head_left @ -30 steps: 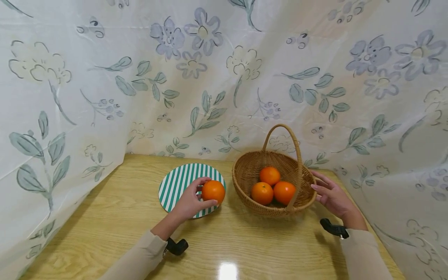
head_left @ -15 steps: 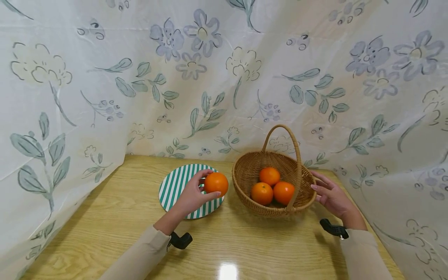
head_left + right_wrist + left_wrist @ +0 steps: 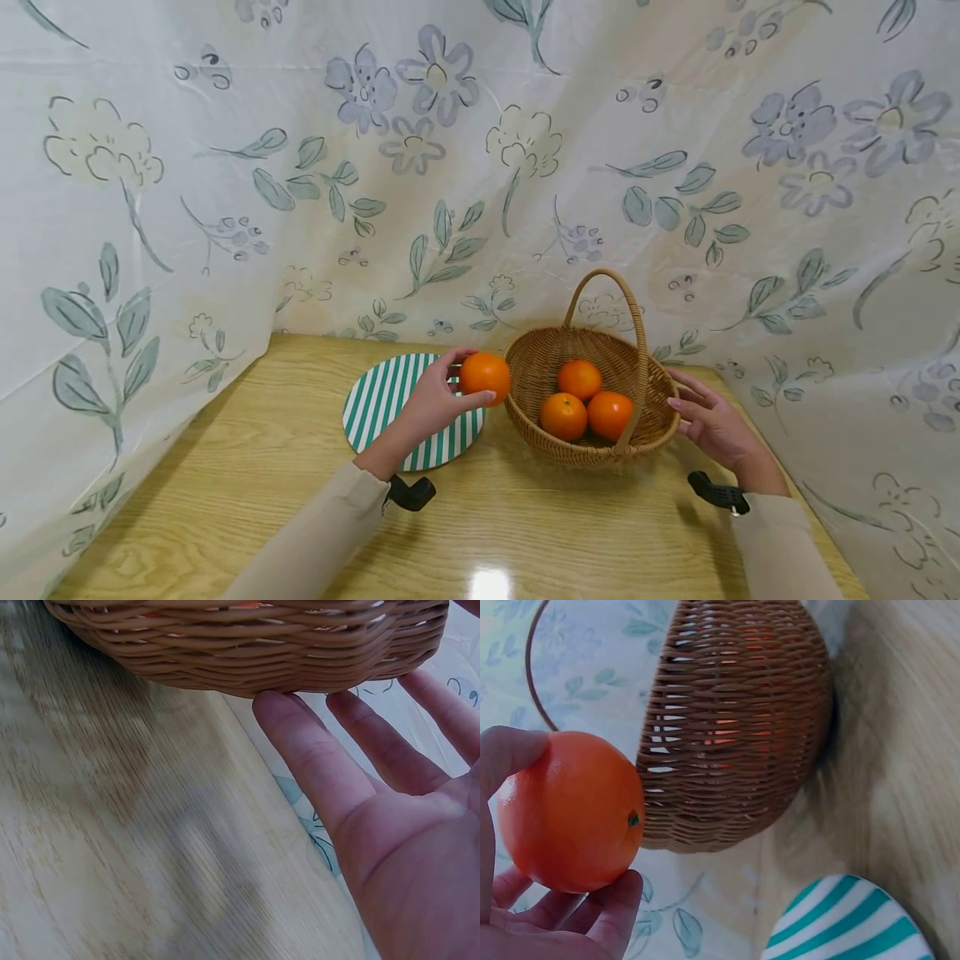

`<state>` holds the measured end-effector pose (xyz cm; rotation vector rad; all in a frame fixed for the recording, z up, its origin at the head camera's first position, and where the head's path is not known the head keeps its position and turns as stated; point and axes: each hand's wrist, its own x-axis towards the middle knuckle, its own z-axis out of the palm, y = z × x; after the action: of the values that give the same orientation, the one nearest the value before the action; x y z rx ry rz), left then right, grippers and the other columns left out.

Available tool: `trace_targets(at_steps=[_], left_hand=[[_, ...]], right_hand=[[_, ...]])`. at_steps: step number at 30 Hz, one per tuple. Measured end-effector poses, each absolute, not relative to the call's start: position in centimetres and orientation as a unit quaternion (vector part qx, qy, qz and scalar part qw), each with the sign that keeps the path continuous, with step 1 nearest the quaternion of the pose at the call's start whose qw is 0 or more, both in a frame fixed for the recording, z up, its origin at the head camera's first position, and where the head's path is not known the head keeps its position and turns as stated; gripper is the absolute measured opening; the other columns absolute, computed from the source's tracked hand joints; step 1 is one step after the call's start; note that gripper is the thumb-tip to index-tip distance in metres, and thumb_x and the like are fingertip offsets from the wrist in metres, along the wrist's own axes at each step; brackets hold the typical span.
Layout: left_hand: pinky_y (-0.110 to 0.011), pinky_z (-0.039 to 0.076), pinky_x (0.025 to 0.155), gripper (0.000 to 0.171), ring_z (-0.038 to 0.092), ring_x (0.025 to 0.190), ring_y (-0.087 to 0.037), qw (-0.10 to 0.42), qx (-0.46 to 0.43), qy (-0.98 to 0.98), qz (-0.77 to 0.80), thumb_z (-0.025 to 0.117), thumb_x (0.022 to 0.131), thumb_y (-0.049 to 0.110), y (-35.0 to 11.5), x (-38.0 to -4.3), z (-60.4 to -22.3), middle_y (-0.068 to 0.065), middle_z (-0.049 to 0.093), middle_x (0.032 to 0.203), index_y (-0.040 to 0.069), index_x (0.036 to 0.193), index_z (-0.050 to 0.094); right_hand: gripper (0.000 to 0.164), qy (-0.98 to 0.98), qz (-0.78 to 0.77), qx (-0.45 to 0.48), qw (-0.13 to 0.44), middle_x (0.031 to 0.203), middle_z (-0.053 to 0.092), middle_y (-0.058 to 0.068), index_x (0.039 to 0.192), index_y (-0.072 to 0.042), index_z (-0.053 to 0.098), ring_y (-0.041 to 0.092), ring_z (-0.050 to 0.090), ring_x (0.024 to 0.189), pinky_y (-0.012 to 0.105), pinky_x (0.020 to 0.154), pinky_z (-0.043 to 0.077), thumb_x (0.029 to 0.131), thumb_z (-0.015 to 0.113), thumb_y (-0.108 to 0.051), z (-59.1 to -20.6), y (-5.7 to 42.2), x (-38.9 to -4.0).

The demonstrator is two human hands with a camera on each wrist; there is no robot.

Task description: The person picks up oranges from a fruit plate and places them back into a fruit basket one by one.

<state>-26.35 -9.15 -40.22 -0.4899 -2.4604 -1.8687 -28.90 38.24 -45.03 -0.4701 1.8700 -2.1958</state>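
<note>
My left hand (image 3: 442,398) holds an orange (image 3: 484,379) between thumb and fingers, above the right side of a round green-and-white striped mat (image 3: 375,408). In the left wrist view, the orange (image 3: 574,814) shows a small green stem spot and overlaps the wicker basket (image 3: 735,727). Several more oranges (image 3: 564,417) lie inside that basket (image 3: 558,450), whose tall handle arches over it. At the basket's right rim is my right hand (image 3: 712,421). Seen from the right wrist, its fairly straight fingers (image 3: 386,750) and thumb touch the woven side.
Both the mat and the basket are on a light wooden table (image 3: 300,500). A floral cloth (image 3: 450,183) hangs behind the table and along both sides. Each wrist wears a black camera mount, such as the left one (image 3: 411,493).
My left hand has lifted the orange and carried it right, from over the mat to close by the basket's left rim. My right hand stays at the basket.
</note>
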Motion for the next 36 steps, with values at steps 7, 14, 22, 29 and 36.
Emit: trace_targets(at_steps=[7,14,22,29,36], left_hand=[[-0.043,0.056,0.094,0.071,0.062,0.113,-0.028,0.005,-0.170,-0.788,-0.592,0.085,0.085,0.033,-8.4,-27.1,-39.4,-0.005,0.057,0.137,0.019,0.145,0.051],[-0.041,0.057,0.094,0.067,0.062,0.116,-0.026,0.001,-0.184,-0.778,-0.601,0.084,0.086,0.033,-7.4,-27.7,-38.8,-0.004,0.057,0.136,0.022,0.144,0.052],[-0.041,0.059,0.094,0.070,0.063,0.117,-0.027,-0.012,-0.189,-0.772,-0.607,0.084,0.086,0.034,-5.7,-28.3,-37.8,-0.004,0.058,0.137,0.021,0.145,0.051],[-0.038,0.058,0.093,0.067,0.063,0.116,-0.021,-0.014,-0.205,-0.768,-0.607,0.085,0.085,0.036,-4.0,-29.3,-36.9,-0.001,0.062,0.132,0.020,0.142,0.054],[-0.037,0.057,0.093,0.066,0.063,0.112,-0.019,-0.016,-0.209,-0.775,-0.596,0.084,0.085,0.038,-2.2,-30.2,-36.1,0.000,0.065,0.130,0.018,0.141,0.056]], right_hand=[[0.061,0.636,-0.746,-0.164,0.109,0.137,0.059,-0.005,0.163,-0.008,0.023,0.012,0.067,0.118,0.034,0.092,0.061,0.107,0.045,0.001,-44.7,38.0,-28.6],[0.060,0.636,-0.748,-0.157,0.107,0.136,0.059,-0.005,0.163,-0.008,0.025,0.011,0.067,0.118,0.034,0.092,0.061,0.107,0.044,0.001,-44.8,38.0,-28.8],[0.060,0.631,-0.751,-0.159,0.111,0.136,0.059,-0.003,0.162,-0.007,0.024,0.011,0.067,0.118,0.033,0.092,0.060,0.106,0.046,0.001,-44.8,38.1,-28.9],[0.058,0.632,-0.749,-0.163,0.115,0.136,0.059,-0.003,0.161,-0.009,0.029,0.011,0.067,0.118,0.032,0.092,0.060,0.107,0.043,0.003,-44.8,38.2,-29.1],[0.058,0.635,-0.745,-0.169,0.119,0.139,0.058,-0.004,0.162,-0.009,0.027,0.012,0.066,0.120,0.033,0.093,0.060,0.107,0.044,0.002,-44.6,38.1,-28.9]])
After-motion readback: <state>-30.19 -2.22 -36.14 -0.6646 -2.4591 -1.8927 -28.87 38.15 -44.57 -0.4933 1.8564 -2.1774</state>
